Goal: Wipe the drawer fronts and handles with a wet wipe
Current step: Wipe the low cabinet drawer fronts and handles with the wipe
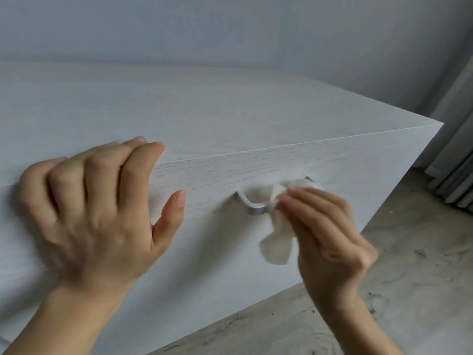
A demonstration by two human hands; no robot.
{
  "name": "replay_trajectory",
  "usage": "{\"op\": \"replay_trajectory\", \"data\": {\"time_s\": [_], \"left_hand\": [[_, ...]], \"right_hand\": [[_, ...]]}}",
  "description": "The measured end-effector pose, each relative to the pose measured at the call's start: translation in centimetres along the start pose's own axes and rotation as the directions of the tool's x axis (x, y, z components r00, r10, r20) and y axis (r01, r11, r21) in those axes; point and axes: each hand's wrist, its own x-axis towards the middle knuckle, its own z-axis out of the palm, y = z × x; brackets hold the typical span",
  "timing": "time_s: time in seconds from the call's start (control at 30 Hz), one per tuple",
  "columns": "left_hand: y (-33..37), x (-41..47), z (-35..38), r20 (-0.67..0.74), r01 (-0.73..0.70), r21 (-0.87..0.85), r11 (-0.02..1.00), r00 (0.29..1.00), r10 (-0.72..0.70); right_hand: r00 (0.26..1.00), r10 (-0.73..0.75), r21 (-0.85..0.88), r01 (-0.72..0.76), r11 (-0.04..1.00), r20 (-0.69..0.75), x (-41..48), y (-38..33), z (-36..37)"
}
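Note:
A white wood-grain drawer front (210, 180) fills the middle of the head view, seen from above. Its silver metal handle (252, 204) sticks out near the right. My right hand (330, 239) pinches a crumpled white wet wipe (277, 242) and presses its upper part against the handle's right half, which the wipe hides. The wipe's loose end hangs below the handle. My left hand (92, 208) rests over the cabinet's top front edge, left of the handle, fingers bent on the top and thumb spread down the drawer front, holding nothing.
The cabinet's flat white top (179, 106) reaches back to a pale grey wall (230, 29). Its right corner (441, 124) juts toward grey curtains (458, 175). A marbled grey floor (384, 290) lies below and to the right.

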Motion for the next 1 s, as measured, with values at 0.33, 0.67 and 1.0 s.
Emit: {"op": "replay_trajectory", "data": {"time_s": [0.33,0.67,1.0], "left_hand": [[0.4,0.0,-0.1,-0.041,-0.033,0.164,0.986,0.998,0.04],[0.3,0.1,-0.1,-0.06,-0.038,0.183,0.982,0.997,0.05],[0.4,-0.1,0.0,-0.073,-0.019,0.193,0.981,0.997,0.034]], "right_hand": [[0.997,0.066,0.009,-0.065,0.998,-0.029,-0.1,-1.5,1.2],[0.999,-0.019,-0.059,0.021,0.998,0.038,0.4,0.1,0.0],[0.996,-0.064,0.008,0.064,0.998,0.061,0.3,-2.5,3.2]]}}
